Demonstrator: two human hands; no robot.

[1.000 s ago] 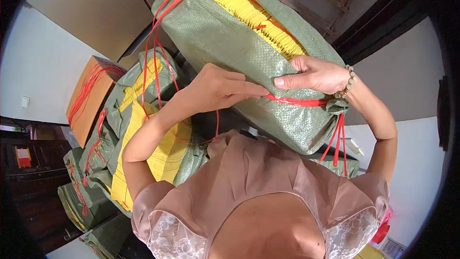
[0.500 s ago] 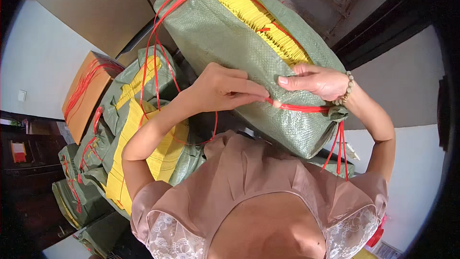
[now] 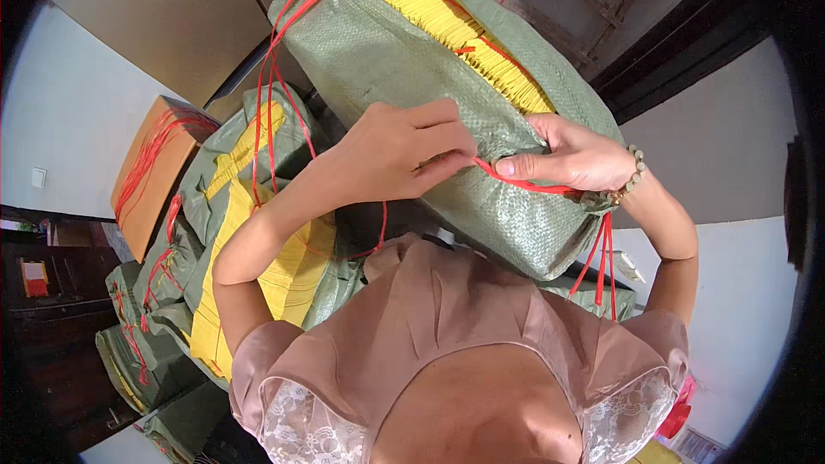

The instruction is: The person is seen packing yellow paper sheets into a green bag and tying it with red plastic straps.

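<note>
View: the scene was recorded from the head camera, looking down past the person's chest and pink lace-trimmed top (image 3: 447, 335) at both raised hands.

Bundle: a large green woven sack (image 3: 412, 77) was seen across the upper centre of the frame, tilted from upper left to lower right. Stacked yellow paper (image 3: 455, 21) was exposed along its open upper side.

Strap: a thin red plastic strap (image 3: 524, 182) was run across the sack face between the two hands; further loops of it arched over the sack toward the upper left, and loose ends hung at the lower right corner of the sack.

Left hand: the left hand (image 3: 391, 150) was laid on the sack at frame centre, fingers curled nearly closed, with fingertips pinched at the strap – the exact contact was partly hidden by the fingers.

Right hand: the right hand (image 3: 571, 155) was placed just right of centre, thumb and forefinger closed on the strap, remaining fingers pressed against the sack cloth. A beaded bracelet (image 3: 632, 176) was noted at the wrist.

Surroundings: more green sacks with yellow contents (image 3: 249, 206) were piled at left and lower left – each tied in red. A strapped brown carton (image 3: 150, 163) was noted at the left edge.
</note>
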